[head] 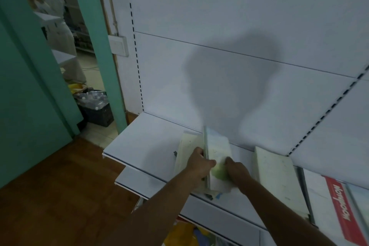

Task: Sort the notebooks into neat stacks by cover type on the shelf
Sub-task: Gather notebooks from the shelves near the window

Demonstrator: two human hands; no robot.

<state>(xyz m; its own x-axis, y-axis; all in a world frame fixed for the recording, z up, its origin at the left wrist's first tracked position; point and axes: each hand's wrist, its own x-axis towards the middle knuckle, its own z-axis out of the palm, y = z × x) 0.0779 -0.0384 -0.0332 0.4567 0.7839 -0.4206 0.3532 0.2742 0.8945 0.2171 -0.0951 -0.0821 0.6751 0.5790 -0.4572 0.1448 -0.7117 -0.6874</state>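
Note:
On the white shelf [143,144] a bundle of pale notebooks [217,146] with a green patch on the cover stands tilted on its edge. My left hand [199,164] grips its left side and my right hand [237,171] holds its right side near the bottom. A cream notebook stack [187,148] lies flat just left of the bundle, partly behind my left hand. Another cream stack [277,173] lies flat to the right. Further right lies a white notebook with a red band [343,213].
The white back panel [239,26] rises behind the shelf. A lower shelf [135,179] juts out beneath. A green door frame [107,66] and wooden floor [60,185] are at left. A person [58,18] stands beyond the doorway near a crate of bottles [95,106].

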